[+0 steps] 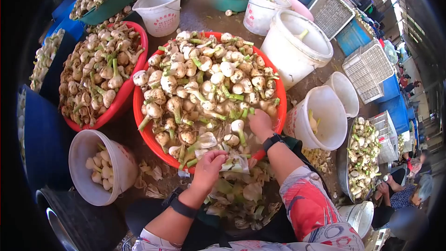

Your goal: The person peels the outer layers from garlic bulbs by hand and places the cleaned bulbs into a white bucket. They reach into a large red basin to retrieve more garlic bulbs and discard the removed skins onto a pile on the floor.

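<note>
Two hands over a red basin heaped with garlic

Garlic bulbs (217, 78) with cut green stems fill the red basin (138, 107), piled high at its far side and lying in cloudy water nearer the person. The right hand (261, 123), with a dark watch (272, 142) at its wrist, reaches inside the near right part of the basin. Its fingertips are at a green stem end; whether they are clamped on it, I cannot tell.

The left hand (209, 171) is at the near rim, thumb and fingers drawn together beside pale garlic peel (236, 163). Whether they pinch any of the peel is unclear. More husks (248, 193) lie below, between the forearms.

To the left, a second red tub (139, 42) holds stemmed garlic, and a white bucket (78, 169) nearer the person holds clean, pale bulbs (100, 167). On the right, a white pail (325, 118) contains a few pale pieces.
</note>
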Available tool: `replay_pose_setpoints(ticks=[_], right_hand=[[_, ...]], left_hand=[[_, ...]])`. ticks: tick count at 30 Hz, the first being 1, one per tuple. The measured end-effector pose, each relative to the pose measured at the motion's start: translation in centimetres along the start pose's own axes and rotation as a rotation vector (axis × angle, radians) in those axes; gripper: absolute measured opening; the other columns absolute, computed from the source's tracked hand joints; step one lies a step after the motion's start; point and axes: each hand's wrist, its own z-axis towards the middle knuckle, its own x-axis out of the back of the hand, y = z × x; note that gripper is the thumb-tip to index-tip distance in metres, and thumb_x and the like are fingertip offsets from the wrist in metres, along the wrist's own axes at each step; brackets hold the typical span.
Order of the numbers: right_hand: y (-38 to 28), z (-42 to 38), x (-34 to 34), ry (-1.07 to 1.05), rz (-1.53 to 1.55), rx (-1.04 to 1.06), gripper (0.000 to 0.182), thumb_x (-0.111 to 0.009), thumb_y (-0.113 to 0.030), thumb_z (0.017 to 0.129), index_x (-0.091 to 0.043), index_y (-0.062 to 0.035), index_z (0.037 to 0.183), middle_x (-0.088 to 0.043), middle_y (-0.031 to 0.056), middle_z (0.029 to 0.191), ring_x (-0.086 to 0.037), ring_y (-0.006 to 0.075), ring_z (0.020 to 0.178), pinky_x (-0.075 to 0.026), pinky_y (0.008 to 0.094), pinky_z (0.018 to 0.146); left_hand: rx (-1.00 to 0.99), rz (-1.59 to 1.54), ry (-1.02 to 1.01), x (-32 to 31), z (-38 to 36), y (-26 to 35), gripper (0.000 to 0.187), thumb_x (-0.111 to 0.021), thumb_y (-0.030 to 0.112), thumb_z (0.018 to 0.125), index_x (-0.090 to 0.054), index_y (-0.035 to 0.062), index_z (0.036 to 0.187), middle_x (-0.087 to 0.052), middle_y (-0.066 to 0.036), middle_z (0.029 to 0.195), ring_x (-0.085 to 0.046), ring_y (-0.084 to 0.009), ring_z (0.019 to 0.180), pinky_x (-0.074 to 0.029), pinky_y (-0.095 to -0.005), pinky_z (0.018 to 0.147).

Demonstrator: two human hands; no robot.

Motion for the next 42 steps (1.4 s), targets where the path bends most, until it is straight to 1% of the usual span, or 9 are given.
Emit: replay_pose_setpoints(ticks=[3,6,8,10,16,25,35,39,42], right_hand=[[-4.6,-2.0,4.0,0.328,0.32,-0.16,0.038,-0.044,-0.036,0.084,-0.052,0.0011,0.081,-0.058,0.0199,0.075,-0.057,0.0336,0.065,-0.046,0.0418,0.06],[-7.5,-5.9,7.1,-0.308,1.781,-0.376,0.028,-0.041,-0.03,0.089,-0.051,-0.0052,0.086,-0.059,0.0091,0.077,-0.057,0.0186,0.064,-0.048,0.0303,0.055],[-11.1,-9.9,6.8,-0.375,1.924,-0.602,0.032,-0.044,-0.036,0.087,-0.053,-0.0053,0.088,-0.059,0.0055,0.072,-0.059,0.0154,0.059,-0.046,0.0269,0.041],[-13.0,-13.0,6.1,-0.484,2.003,-0.37,0.025,-0.041,-0.025,0.089,-0.053,-0.0037,0.093,-0.059,0.0086,0.084,-0.058,0.02,0.075,-0.049,0.0295,0.063],[-14.2,-16.0,6.5,-0.326,1.876,-0.21,0.025,-0.044,-0.023,0.088,-0.059,-0.0037,0.087,-0.059,-0.0001,0.078,-0.055,0.0127,0.063,-0.044,0.0236,0.05],[-12.3,-17.7,8.4,0.334,0.61,0.251,0.018,-0.05,-0.016,0.081,-0.06,-0.0031,0.073,-0.056,0.0157,0.065,-0.055,0.0319,0.06,-0.042,0.0377,0.053],[-12.1,-18.1,10.2,0.544,0.559,0.665,0.025,-0.06,-0.01,0.071,-0.043,-0.0074,0.053,-0.042,0.0087,0.052,-0.045,0.0283,0.048,-0.036,0.0371,0.043],[-12.6,-20.6,10.0,0.132,0.602,0.92,0.026,-0.064,-0.017,0.067,-0.044,-0.0082,0.054,-0.043,0.0081,0.055,-0.046,0.0278,0.049,-0.036,0.0363,0.046],[-8.8,-18.9,6.3,-0.399,0.139,0.373,0.024,-0.055,-0.03,0.076,-0.054,-0.0066,0.07,-0.053,0.0124,0.066,-0.054,0.0313,0.063,-0.041,0.0381,0.053]], left_hand=[[-0.085,0.052,0.056,0.7,-0.1,-0.5,0.035,-0.05,0.023,0.082,-0.048,0.0017,0.109,-0.055,-0.006,0.101,-0.05,-0.0127,0.095,-0.038,-0.0267,0.081],[-0.467,0.058,0.227,-0.3,-0.7,-0.5,0.04,-0.052,0.02,0.082,-0.044,-0.0034,0.114,-0.05,-0.011,0.108,-0.047,-0.0177,0.099,-0.038,-0.027,0.084],[-0.679,0.004,0.14,-1.0,-1.4,0.0,0.047,-0.052,0.022,0.082,-0.038,-0.0026,0.12,-0.045,-0.014,0.116,-0.043,-0.0211,0.107,-0.036,-0.0291,0.088],[-0.614,-0.224,0.03,-1.7,-2.9,0.9,0.044,-0.056,0.02,0.081,-0.041,-0.002,0.116,-0.05,-0.013,0.108,-0.049,-0.0198,0.097,-0.039,-0.0296,0.084],[-0.888,0.139,0.213,-1.1,-5.0,0.4,0.04,-0.057,0.02,0.081,-0.043,0.0,0.112,-0.053,-0.005,0.095,-0.049,-0.0111,0.077,-0.043,-0.0247,0.07],[-0.626,-0.245,0.023,-1.6,-6.0,1.1,0.037,-0.06,0.022,0.08,-0.043,0.0017,0.106,-0.05,-0.004,0.091,-0.046,-0.0093,0.082,-0.04,-0.0222,0.074],[-0.329,-0.01,0.148,0.2,-4.4,-0.2,0.042,-0.059,0.021,0.08,-0.041,0.0012,0.113,-0.053,-0.007,0.09,-0.052,-0.0109,0.078,-0.045,-0.0233,0.07],[-0.268,-0.519,-0.019,1.1,-3.2,1.0,0.04,-0.045,0.01,0.087,-0.034,0.0042,0.124,-0.049,-0.007,0.109,-0.05,-0.0163,0.098,-0.045,-0.0336,0.083],[-0.316,-0.476,-0.106,0.8,-4.2,1.9,0.041,-0.044,0.01,0.087,-0.031,0.0041,0.126,-0.049,-0.007,0.109,-0.05,-0.0171,0.097,-0.045,-0.0326,0.083]])
